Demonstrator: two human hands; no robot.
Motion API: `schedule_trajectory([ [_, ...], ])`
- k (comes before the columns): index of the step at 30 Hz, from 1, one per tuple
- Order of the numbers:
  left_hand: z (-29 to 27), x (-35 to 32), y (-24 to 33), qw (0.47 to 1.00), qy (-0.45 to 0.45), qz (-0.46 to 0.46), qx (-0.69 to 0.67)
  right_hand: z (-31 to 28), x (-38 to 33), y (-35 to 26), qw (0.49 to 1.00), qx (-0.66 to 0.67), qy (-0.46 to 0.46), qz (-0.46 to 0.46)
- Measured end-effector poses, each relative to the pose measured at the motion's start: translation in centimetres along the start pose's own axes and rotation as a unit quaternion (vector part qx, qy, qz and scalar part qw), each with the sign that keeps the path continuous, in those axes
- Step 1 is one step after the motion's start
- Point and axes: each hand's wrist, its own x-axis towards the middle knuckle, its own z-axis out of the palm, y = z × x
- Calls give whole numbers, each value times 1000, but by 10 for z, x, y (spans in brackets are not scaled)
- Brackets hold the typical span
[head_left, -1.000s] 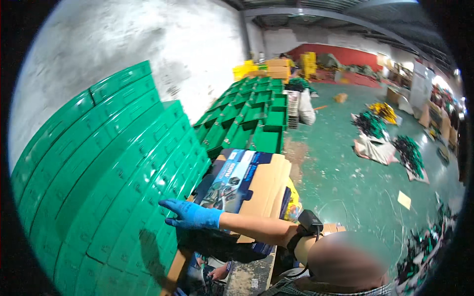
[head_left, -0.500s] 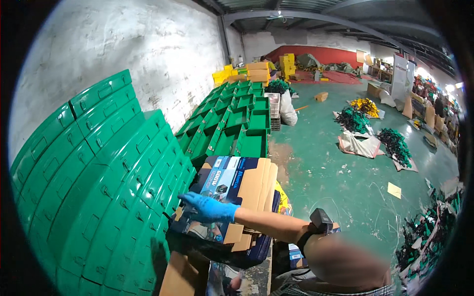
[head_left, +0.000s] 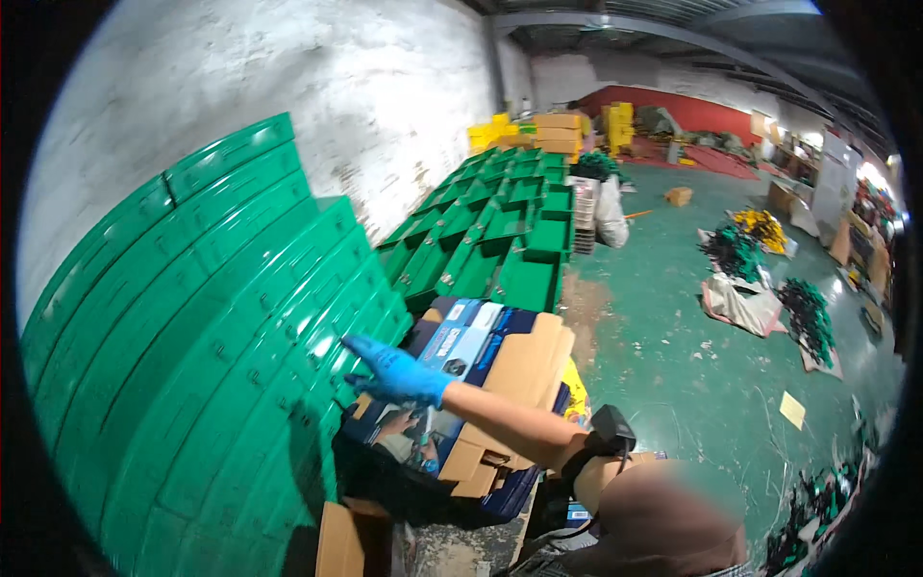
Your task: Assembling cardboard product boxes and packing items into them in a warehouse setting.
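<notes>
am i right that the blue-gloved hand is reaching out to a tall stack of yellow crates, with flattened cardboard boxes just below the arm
Not quite: the tall stack of crates is green, not yellow. The head view shows the blue-gloved hand stretched out to its side. The flattened cardboard boxes do lie just below the arm. Yellow crates stand only far off by the wall.

Crate stack (head_left: 192,365) left; cardboard boxes (head_left: 490,385) right; bins (head_left: 500,231) behind.
</notes>
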Motion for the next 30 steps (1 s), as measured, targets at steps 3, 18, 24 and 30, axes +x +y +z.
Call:
schedule_trajectory([
  [3, 7, 4, 1, 999, 10, 27, 24, 1, 15, 26, 996, -36, 53, -67],
  [18, 22, -22, -12, 997, 27, -63, 48, 7, 147, 56, 961, -273, 13, 44],
  [24, 31, -10, 6, 995, 22, -93, 1, -15, 168, 65, 937, -338, 54, -69],
  [30, 52, 15, 55, 969, 21, -186, -159, -26, 192, 84, 943, -319, -17, -93],
])
